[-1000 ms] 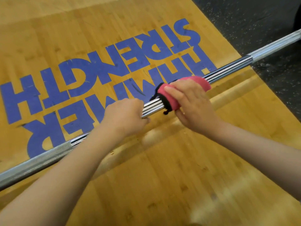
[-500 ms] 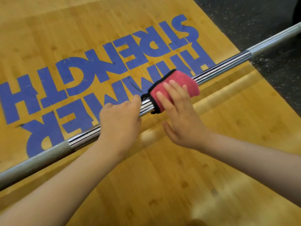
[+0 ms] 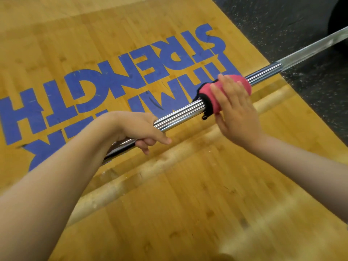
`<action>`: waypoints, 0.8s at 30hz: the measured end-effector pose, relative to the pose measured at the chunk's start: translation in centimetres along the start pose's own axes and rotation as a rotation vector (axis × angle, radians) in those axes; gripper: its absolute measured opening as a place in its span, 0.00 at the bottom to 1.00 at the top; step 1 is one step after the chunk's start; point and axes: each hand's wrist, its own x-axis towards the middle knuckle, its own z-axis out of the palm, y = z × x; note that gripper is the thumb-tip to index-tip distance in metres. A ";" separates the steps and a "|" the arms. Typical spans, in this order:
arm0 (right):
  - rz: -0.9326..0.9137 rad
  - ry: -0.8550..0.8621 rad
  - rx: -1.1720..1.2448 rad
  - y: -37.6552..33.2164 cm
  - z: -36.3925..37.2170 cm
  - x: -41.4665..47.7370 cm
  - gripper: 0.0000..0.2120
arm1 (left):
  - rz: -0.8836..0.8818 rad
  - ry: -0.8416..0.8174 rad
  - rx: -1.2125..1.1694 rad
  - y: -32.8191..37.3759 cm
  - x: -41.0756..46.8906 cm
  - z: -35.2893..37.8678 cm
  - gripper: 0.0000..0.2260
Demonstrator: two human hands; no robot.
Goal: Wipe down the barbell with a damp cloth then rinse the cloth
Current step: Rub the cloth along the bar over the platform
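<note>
Head cam: barbell point(image 3: 180, 113) runs diagonally lower-left to upper-right, just above the wood platform point(image 3: 188, 204) w/ the big blue upside-down lettering point(image 3: 113, 85). Pink cloth point(image 3: 211, 97) w/ black trim is wrapped around the shiny middle part of the bar. Right hand point(image 3: 235, 113) lies flat on the cloth, fingers spread, palm pressing, grip not clenched. Left hand point(image 3: 139, 129) has its grip curled round the bar further down, index finger sticking out. Far end of the bar goes over black speckled rubber floor point(image 3: 273, 25).
</note>
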 end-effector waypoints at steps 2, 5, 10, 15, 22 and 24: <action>0.056 -0.015 -0.010 1.6 -0.3 0.1 0.32 | 0.008 -0.008 0.076 -0.2 0.1 -0.2 0.25; 0.113 -0.005 0.039 0.6 -0.1 0.2 0.31 | 0.033 0.179 0.415 -0.1 -0.4 -0.1 0.23; 0.021 0.013 0.146 -5.1 0.6 -0.7 0.33 | 0.088 0.450 0.643 1.5 -1.0 1.2 0.29; -0.108 -0.032 0.166 -8.9 0.5 -0.9 0.30 | 0.159 0.461 0.735 4.5 -1.5 0.8 0.32; -0.039 -0.104 0.115 -9.1 -0.7 -0.7 0.27 | 0.199 0.335 0.837 6.6 -0.7 -0.5 0.25; -0.028 -0.122 0.099 -9.1 -0.9 -0.6 0.27 | 0.233 0.330 0.820 6.4 -0.6 -0.6 0.23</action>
